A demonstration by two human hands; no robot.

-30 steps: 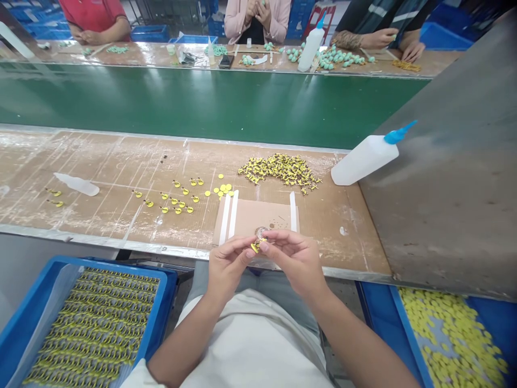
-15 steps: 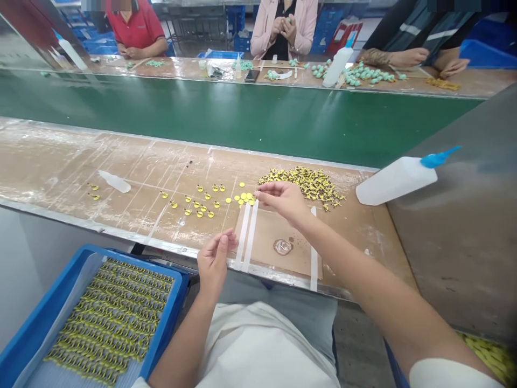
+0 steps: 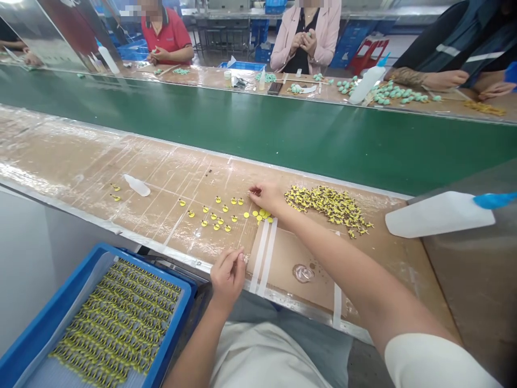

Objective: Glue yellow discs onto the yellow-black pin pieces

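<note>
My right hand [image 3: 267, 197] is over the table just beyond a small cluster of flat yellow discs [image 3: 259, 217]. Its thumb and fingers are drawn together, and anything between them is too small to make out. To its right lies a heap of small yellow-and-black pieces [image 3: 327, 207]. Several yellow discs with dark pieces on them [image 3: 220, 220] are spread out to the left. My left hand [image 3: 228, 274] hovers at the table's front edge, thumb against curled fingers; whatever it might hold is hidden.
A cardboard sheet [image 3: 288, 258] taped to the table carries a glossy blob [image 3: 302, 273]. A white bottle with a blue nozzle [image 3: 440, 214] lies at right. At lower left, a blue tray [image 3: 91, 264] holds rows of yellow-and-black pieces. Beyond the green belt [image 3: 202, 118], several people handle mint-green pieces.
My right hand has moved left and away, from the right side of the discs to just beyond them. My left thumb has closed against the fingers. The camera view has shifted.
</note>
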